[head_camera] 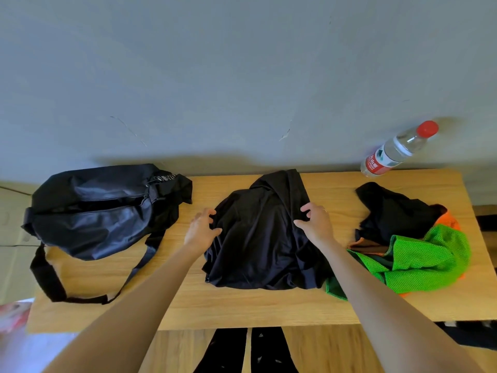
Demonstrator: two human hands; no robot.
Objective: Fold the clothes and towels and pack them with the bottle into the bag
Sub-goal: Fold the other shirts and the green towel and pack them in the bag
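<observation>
A crumpled black garment [258,238] lies in the middle of the wooden table [188,300]. My left hand [201,230] pinches its left edge, and my right hand [317,224] pinches a fold on its right side. A black duffel bag [102,208] sits at the left with its top zip open and its strap trailing toward the front edge. At the right lies a heap with another black garment [392,211], a green mesh towel [427,259] and an orange cloth [451,222] under it. A clear water bottle [398,149] with a red cap stands at the back right corner.
A grey wall [242,76] runs right behind the table. The table's front edge is just before my legs. A white and red object [13,316] lies blurred beside the table's front left corner.
</observation>
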